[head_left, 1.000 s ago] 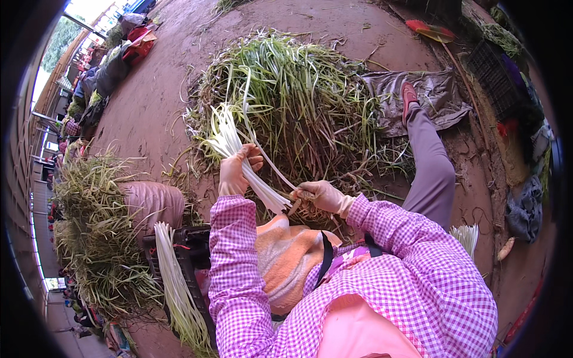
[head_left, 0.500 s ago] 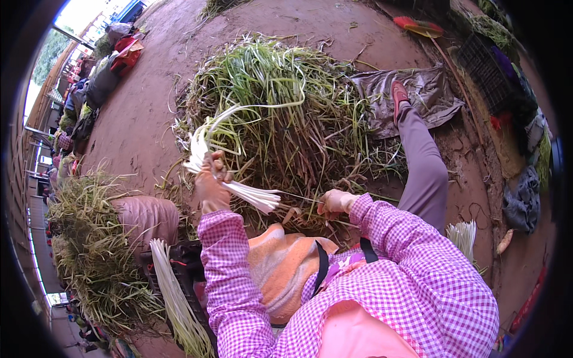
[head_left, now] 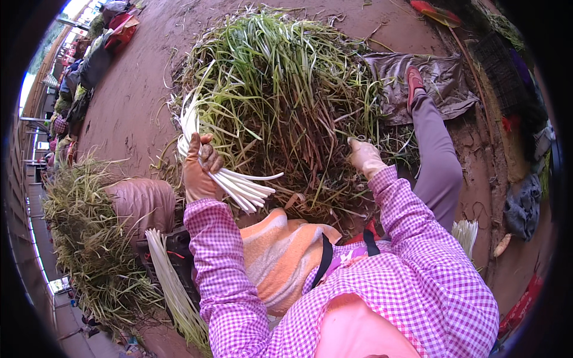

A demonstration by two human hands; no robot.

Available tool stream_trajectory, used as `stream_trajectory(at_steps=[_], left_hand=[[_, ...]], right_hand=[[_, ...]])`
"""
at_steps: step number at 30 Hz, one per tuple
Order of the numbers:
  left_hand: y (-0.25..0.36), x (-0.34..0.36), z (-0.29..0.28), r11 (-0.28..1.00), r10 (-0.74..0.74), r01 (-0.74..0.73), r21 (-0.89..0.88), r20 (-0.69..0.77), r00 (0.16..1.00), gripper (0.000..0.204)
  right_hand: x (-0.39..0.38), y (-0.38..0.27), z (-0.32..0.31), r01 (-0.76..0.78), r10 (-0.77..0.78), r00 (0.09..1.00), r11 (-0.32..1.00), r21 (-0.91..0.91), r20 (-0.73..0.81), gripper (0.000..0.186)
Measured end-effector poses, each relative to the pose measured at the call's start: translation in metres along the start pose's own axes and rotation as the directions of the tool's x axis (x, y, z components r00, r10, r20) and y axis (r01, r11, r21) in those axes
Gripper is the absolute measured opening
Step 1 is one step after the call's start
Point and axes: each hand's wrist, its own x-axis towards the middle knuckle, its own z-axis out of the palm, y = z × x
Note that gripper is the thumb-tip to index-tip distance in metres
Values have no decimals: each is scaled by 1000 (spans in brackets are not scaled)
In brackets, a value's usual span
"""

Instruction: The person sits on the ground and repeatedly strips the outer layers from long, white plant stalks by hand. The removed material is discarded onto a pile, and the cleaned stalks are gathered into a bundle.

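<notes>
My left hand (head_left: pixel 202 170) is closed round a bundle of long white vegetable stalks (head_left: pixel 246 190), which look like chives or young garlic. Their cut-looking ends fan toward my middle, while the leafy part (head_left: pixel 190 113) rises past my fist and meets the pile. My right hand (head_left: pixel 365 157) is apart from the bundle, over the near right side of a large heap of green and yellowed leaves (head_left: pixel 286 89). Its fingers are drawn together near the stems there; whatever is between them is too small to make out.
A striped orange towel (head_left: pixel 286 253) covers my lap. To the left stand a second leafy heap (head_left: pixel 95 244), a pinkish wrapped bundle (head_left: pixel 143 206) and more white stalks (head_left: pixel 170 280). A grey sheet (head_left: pixel 441 83) lies under my foot; a dark crate (head_left: pixel 498 65) stands far right.
My right hand has moved away from the bundle, forward and right to the heap. The left hand has shifted slightly left and forward with the stalks; one long bent stalk has straightened out.
</notes>
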Motion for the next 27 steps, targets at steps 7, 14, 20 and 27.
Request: stream_trajectory(at_steps=[7,14,20,27], left_hand=[[-21,4,-10,976,-60,111,-188,256,965,30],[-23,-4,-17,990,-85,106,-92,206,975,29],[-38,-11,-6,989,-127,117,85,123,984,30],[-21,-14,-2,992,122,-121,-29,6,993,22]], right_hand=[[-54,-108,36,-223,-205,954,7,975,220,58],[-94,-122,8,280,-714,654,536,796,250,21],[-109,-129,0,456,-630,770,656,601,104,21],[-37,-100,18,-93,-217,937,598,796,273,31]])
